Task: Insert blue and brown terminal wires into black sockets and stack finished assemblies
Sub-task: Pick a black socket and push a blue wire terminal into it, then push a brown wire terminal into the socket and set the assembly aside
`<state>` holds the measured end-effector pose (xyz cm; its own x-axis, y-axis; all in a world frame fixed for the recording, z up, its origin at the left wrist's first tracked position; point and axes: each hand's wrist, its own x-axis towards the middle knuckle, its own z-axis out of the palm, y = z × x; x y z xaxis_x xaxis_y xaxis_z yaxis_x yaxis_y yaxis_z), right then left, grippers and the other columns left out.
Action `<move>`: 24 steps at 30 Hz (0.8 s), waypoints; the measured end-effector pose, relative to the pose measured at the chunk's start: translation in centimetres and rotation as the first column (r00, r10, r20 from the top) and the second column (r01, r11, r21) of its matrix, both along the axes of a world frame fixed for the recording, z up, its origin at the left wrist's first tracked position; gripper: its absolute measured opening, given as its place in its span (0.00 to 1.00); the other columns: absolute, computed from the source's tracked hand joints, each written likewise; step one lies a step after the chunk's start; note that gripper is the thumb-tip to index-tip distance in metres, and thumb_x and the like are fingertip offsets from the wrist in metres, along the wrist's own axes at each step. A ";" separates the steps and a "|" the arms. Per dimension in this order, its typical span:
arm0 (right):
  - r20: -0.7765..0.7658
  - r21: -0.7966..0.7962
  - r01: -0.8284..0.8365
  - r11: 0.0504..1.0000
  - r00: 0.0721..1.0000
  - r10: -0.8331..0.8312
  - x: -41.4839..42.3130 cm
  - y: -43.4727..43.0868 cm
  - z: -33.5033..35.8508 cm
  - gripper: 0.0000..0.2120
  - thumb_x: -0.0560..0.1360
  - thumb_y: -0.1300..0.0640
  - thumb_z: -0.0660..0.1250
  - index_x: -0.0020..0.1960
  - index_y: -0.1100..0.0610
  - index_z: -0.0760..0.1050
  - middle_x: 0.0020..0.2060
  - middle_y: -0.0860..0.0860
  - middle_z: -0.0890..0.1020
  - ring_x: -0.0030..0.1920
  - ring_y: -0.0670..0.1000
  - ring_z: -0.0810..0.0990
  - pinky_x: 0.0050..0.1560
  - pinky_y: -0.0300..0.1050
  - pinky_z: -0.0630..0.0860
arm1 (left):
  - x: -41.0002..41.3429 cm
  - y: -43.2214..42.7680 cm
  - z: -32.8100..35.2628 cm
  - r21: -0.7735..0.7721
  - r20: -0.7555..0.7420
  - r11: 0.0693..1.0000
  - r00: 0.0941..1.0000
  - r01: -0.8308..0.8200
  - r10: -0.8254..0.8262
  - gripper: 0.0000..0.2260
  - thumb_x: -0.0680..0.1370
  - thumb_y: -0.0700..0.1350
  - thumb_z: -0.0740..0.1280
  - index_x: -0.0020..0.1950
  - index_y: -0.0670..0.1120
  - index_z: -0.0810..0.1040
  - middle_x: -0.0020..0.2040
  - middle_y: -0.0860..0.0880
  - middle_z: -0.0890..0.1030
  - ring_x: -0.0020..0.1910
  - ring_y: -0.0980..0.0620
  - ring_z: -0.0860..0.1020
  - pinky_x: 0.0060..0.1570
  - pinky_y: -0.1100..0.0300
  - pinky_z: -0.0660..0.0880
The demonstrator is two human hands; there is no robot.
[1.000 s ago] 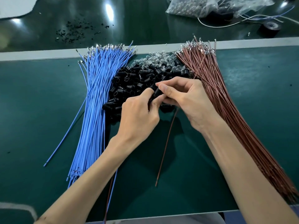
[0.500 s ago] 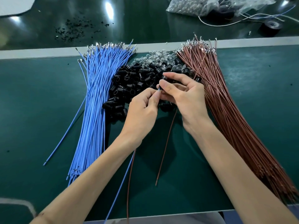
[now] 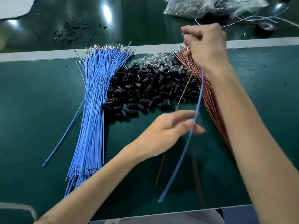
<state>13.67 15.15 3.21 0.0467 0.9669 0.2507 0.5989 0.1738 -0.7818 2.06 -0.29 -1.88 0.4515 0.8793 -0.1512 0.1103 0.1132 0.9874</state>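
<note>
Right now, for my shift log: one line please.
right hand high, grips blue wire top | left hand at blue wire lower down, grip blurred | black sockets in loose pile
</note>
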 end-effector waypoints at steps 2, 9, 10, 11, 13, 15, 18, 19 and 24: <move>0.338 0.037 -0.006 0.999 0.941 -0.007 0.7 2.5 0.0 0.14 0.78 0.61 0.66 0.63 0.54 0.79 0.55 0.53 0.83 0.50 0.52 0.84 0.59 0.47 0.78 | 0.3 -0.4 0.0 0.062 -0.089 0.992 0.991 0.108 -0.102 0.16 0.82 0.42 0.61 0.70 0.44 0.70 0.57 0.51 0.82 0.58 0.59 0.78 0.61 0.66 0.71; 0.611 0.074 0.068 0.995 0.785 -0.099 4.2 5.7 -4.8 0.16 0.80 0.68 0.59 0.64 0.61 0.76 0.59 0.62 0.77 0.58 0.62 0.77 0.60 0.52 0.72 | 1.0 -1.0 -1.0 0.340 -0.330 0.921 0.941 0.188 -0.071 0.15 0.81 0.42 0.63 0.67 0.42 0.73 0.58 0.50 0.80 0.58 0.55 0.75 0.61 0.60 0.71; 0.575 0.106 0.061 0.992 0.811 -0.111 4.6 5.7 -5.2 0.16 0.80 0.67 0.57 0.66 0.61 0.75 0.59 0.62 0.77 0.58 0.61 0.76 0.61 0.51 0.71 | 1.0 -1.0 -1.2 0.368 -0.339 0.910 0.939 0.192 -0.061 0.15 0.80 0.41 0.63 0.67 0.42 0.73 0.58 0.49 0.80 0.58 0.54 0.75 0.61 0.59 0.71; 0.520 0.141 0.078 0.987 0.842 -0.141 5.0 5.8 -5.3 0.17 0.80 0.67 0.57 0.66 0.62 0.74 0.60 0.62 0.77 0.58 0.61 0.76 0.62 0.49 0.70 | 1.0 -1.1 -1.4 0.390 -0.344 0.900 0.937 0.196 -0.055 0.15 0.80 0.41 0.63 0.67 0.41 0.73 0.57 0.48 0.80 0.58 0.53 0.75 0.60 0.58 0.71; 0.371 0.166 0.188 0.968 0.898 -0.238 6.4 6.5 -5.1 0.17 0.80 0.64 0.57 0.66 0.62 0.75 0.61 0.60 0.78 0.61 0.58 0.76 0.63 0.42 0.67 | 1.1 -1.2 -1.6 0.419 -0.343 0.885 0.938 0.203 -0.053 0.14 0.80 0.40 0.63 0.66 0.41 0.73 0.56 0.48 0.80 0.57 0.51 0.75 0.60 0.56 0.71; 0.286 0.103 0.303 0.947 0.903 -0.320 8.2 7.1 -5.0 0.16 0.78 0.63 0.59 0.64 0.61 0.77 0.61 0.58 0.79 0.62 0.56 0.76 0.63 0.39 0.66 | 1.2 -1.1 -1.8 0.438 -0.334 0.875 0.941 0.203 -0.051 0.14 0.80 0.40 0.63 0.66 0.41 0.74 0.55 0.48 0.80 0.56 0.51 0.75 0.59 0.55 0.72; 0.314 -0.044 0.400 0.916 0.875 -0.367 9.8 6.9 -6.0 0.15 0.77 0.63 0.61 0.62 0.60 0.79 0.62 0.58 0.78 0.64 0.57 0.74 0.65 0.39 0.66 | 1.1 -1.0 -2.0 0.478 -0.326 0.861 0.945 0.173 -0.008 0.13 0.80 0.40 0.63 0.65 0.40 0.75 0.54 0.48 0.80 0.55 0.51 0.75 0.57 0.55 0.73; 0.319 -0.067 0.427 0.902 0.866 -0.386 10.0 6.6 -6.4 0.15 0.77 0.62 0.62 0.61 0.60 0.79 0.63 0.58 0.77 0.65 0.57 0.72 0.64 0.39 0.65 | 1.1 -1.0 -2.0 0.495 -0.324 0.855 0.946 0.157 0.014 0.13 0.80 0.40 0.63 0.64 0.40 0.75 0.53 0.48 0.80 0.54 0.51 0.75 0.57 0.55 0.73; 0.360 -0.085 0.456 0.886 0.843 -0.399 8.9 6.4 -5.3 0.16 0.76 0.59 0.63 0.63 0.57 0.77 0.65 0.58 0.75 0.67 0.58 0.69 0.65 0.41 0.64 | 0.8 -0.4 -1.7 0.646 -0.344 0.763 0.899 0.016 0.272 0.09 0.78 0.39 0.66 0.57 0.38 0.78 0.47 0.46 0.79 0.47 0.49 0.76 0.50 0.54 0.75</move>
<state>22.60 21.50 -2.06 0.4088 0.8971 0.1676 0.8071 -0.2696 -0.5252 2.89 -0.71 -3.57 0.3533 0.8829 0.3093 0.5340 -0.4617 0.7083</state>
